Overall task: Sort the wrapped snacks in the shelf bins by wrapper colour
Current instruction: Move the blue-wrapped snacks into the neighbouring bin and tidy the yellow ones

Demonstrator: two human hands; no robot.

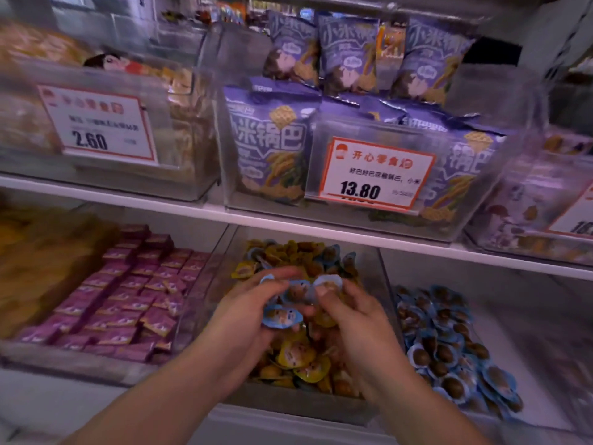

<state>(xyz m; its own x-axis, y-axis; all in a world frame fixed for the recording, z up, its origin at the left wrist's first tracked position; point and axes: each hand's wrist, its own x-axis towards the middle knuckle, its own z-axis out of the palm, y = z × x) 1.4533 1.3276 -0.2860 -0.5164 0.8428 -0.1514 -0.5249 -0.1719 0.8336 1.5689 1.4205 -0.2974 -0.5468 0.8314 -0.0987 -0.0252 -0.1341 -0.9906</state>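
Note:
Both hands hover over the middle clear bin on the lower shelf, which holds mostly yellow-wrapped snacks with a few blue ones mixed in at the back. My left hand grips several blue-wrapped snacks. My right hand pinches another blue-wrapped snack at its fingertips. The two hands nearly touch above the pile. The bin to the right holds blue-wrapped snacks.
Left of the middle bin sits a bin of purple square packets. Above the white shelf edge stand clear bins of purple snack bags with price tags. An orange-yellow snack pile lies far left.

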